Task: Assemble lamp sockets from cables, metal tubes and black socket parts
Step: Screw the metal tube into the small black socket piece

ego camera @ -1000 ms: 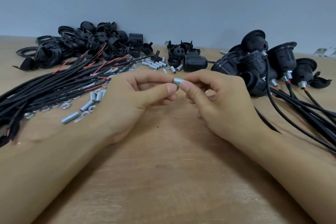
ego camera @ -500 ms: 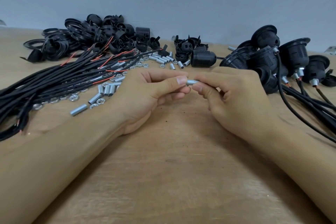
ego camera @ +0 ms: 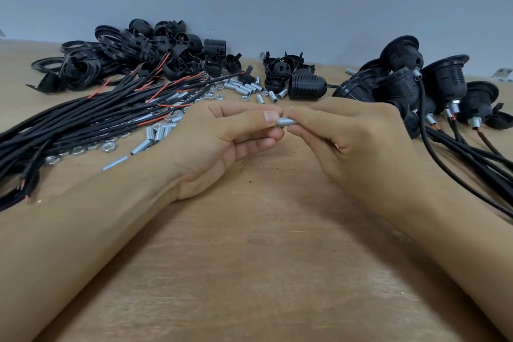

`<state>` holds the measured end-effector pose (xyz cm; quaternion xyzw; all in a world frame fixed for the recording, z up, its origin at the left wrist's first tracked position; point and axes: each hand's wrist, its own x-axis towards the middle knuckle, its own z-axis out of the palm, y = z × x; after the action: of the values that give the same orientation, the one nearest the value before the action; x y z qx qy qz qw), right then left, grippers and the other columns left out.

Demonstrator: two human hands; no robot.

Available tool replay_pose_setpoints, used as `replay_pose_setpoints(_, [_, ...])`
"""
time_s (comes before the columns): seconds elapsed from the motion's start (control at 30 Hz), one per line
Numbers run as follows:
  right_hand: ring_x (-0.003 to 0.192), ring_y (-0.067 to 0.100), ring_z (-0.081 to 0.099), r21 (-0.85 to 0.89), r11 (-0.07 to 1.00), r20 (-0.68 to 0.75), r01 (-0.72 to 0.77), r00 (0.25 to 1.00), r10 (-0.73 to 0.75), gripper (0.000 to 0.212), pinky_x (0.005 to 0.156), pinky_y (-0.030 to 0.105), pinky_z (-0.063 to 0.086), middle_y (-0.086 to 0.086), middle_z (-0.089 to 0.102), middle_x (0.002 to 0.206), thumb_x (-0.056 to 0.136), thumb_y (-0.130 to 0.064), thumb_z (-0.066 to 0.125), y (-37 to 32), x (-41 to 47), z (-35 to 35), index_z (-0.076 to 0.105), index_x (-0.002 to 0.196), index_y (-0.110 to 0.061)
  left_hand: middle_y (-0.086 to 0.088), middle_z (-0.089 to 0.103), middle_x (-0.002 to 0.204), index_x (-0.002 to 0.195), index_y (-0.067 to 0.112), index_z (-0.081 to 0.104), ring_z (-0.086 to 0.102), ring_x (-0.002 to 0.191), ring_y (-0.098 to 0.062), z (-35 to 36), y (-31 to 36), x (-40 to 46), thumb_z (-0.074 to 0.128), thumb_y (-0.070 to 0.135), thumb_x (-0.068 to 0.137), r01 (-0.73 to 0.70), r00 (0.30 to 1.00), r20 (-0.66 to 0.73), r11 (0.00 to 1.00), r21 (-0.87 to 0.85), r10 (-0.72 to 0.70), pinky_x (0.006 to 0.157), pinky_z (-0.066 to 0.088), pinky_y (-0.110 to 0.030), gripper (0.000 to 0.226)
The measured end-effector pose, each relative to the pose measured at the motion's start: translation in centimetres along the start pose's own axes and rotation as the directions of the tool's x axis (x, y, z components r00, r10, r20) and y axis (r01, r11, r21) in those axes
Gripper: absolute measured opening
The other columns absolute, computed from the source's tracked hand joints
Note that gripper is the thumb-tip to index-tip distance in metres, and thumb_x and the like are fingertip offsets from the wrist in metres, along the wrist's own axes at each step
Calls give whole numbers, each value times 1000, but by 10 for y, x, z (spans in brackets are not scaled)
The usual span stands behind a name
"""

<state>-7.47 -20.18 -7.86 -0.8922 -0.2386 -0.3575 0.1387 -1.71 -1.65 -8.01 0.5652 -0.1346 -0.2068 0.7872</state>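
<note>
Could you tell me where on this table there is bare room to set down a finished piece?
The wooden table is bare in front of and between the forearms. The far left is crowded with black cables, loose silver metal tubes and nuts; the right with assembled black lamp sockets and their cords.

bare forearms (ego camera: 83,230), seemingly no sleeves, short nails
</note>
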Motion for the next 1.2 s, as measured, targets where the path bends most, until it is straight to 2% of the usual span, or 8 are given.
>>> replay_pose_setpoints(0.17, [67, 21, 67, 141, 987, -84, -71, 993, 84, 11, 57, 41, 53, 4, 73, 77, 91, -15, 68, -3, 2, 2, 77, 95, -10, -12, 75, 83, 89, 2, 76, 72, 73, -15, -1, 1, 0, 72, 7, 69, -8, 1000, 3, 1000, -30, 9, 70, 57, -21, 22])
replay_pose_setpoints(0.23, [67, 14, 66, 316, 932, -41, -178, 979, 201, 14, 56, 38, 55, -4, 72, 78, 91, -18, 67, -4, 1, 3, 77, 101, -18, -13, 75, 84, 91, 2, 75, 72, 75, -16, -1, 1, 0, 71, 5, 69, -18, 1000, 14, 999, -31, 18, 73, 57, -23, 23])
replay_pose_setpoints(0.33, [75, 12, 69, 398, 883, 46, -251, 966, 254, 17, 58, 35, 58, -2, 73, 88, 94, -14, 64, -1, -2, 6, 74, 107, -18, -14, 75, 87, 92, 2, 75, 72, 79, -18, -1, 0, -1, 71, 4, 68, -35, 999, 14, 999, 5, 35, 77, 58, -25, 24])
replay_pose_setpoints(0.47, [74, 12, 70, 401, 876, 41, -266, 961, 273, 18, 58, 33, 58, -2, 73, 83, 93, -14, 63, 1, -1, 8, 74, 106, -17, -15, 75, 89, 97, -1, 73, 73, 80, -18, -1, 0, 0, 71, 5, 70, -31, 999, 7, 1000, 0, 31, 76, 58, -24, 28])
replay_pose_setpoints(0.67, [70, 13, 68, 426, 858, 70, -287, 956, 285, 20, 58, 31, 55, -8, 68, 74, 93, -15, 66, -3, -1, 6, 66, 100, -33, -14, 75, 87, 93, 1, 74, 73, 78, -18, -1, 0, 0, 71, 5, 69, -5, 1000, 5, 1000, -22, 5, 74, 58, -24, 24])
replay_pose_setpoints(0.83, [72, 6, 66, 349, 909, 37, -230, 972, 232, 15, 64, 26, 54, -20, 63, 78, 92, -12, 67, -5, 1, 4, 73, 102, -22, -13, 75, 86, 94, 1, 73, 73, 80, -18, -2, 0, 0, 71, 5, 70, -4, 1000, 15, 1000, -23, 4, 75, 58, -24, 24])
replay_pose_setpoints(1.0, [72, 9, 65, 250, 955, -41, -159, 984, 174, 15, 64, 13, 48, -6, 72, 80, 91, -13, 70, -7, 1, 0, 76, 105, -16, -10, 75, 85, 93, 1, 74, 72, 74, -12, -2, 2, 0, 71, 13, 72, 18, 999, 38, 1000, -16, -17, 70, 57, -20, 24])
replay_pose_setpoints(1.2, [72, 4, 64, 312, 929, 47, -199, 980, 194, 15, 63, 10, 45, -25, 61, 80, 93, -16, 67, -4, 0, 0, 74, 106, -19, -12, 74, 88, 97, -2, 71, 71, 78, -17, -2, 1, -1, 71, 7, 69, -13, 1000, 18, 999, 37, 13, 74, 58, -22, 30])
